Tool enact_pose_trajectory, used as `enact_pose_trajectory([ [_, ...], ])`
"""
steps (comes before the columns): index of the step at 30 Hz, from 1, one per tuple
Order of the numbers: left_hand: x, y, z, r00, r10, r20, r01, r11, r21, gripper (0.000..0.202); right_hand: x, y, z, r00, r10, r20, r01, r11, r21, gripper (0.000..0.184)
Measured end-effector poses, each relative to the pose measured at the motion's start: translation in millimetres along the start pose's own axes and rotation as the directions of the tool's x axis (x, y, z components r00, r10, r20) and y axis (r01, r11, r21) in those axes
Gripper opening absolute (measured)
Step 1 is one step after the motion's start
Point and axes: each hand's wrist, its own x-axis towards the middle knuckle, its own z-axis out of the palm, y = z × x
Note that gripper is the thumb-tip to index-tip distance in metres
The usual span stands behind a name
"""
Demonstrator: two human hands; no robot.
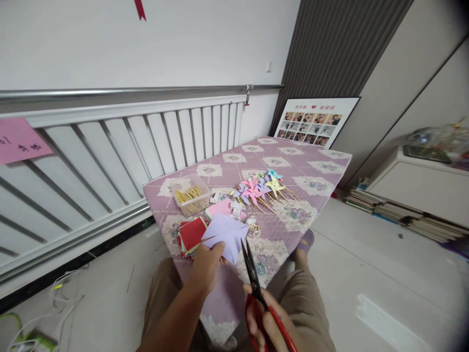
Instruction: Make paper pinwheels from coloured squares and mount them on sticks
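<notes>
Left hand (207,264) pinches lilac paper (229,234) at one corner, raised off surface (322,171), free edge towards blades. Right hand (266,325) grips red scissors (255,283), tips slightly parted.

No writing could be read: the dark handwritten marks on the pink sheet (18,139) and the heading beside a heart on the photo board (315,121) were too small.
</notes>
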Motion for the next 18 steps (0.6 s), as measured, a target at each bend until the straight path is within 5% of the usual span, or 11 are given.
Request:
enact_pose_trajectory([
  [7,7,6,-3.4,0.999,0.025,-0.026,-0.025,1.0,0.001,0.011,75,-28,-41,0.994,-0.066,-0.082,0.068,0.997,0.022,0.029],
  [12,7,6,-3.5,0.999,0.026,-0.026,-0.026,1.0,-0.009,0.013,86,-30,-62,0.992,-0.088,-0.094,0.09,0.996,0.021,0.019],
  [18,2,6,0.4,1.0,-0.006,-0.018,0.005,0.999,-0.044,0.013,88,-28,-64,0.994,-0.078,-0.079,0.079,0.997,0.015,0.016],
])
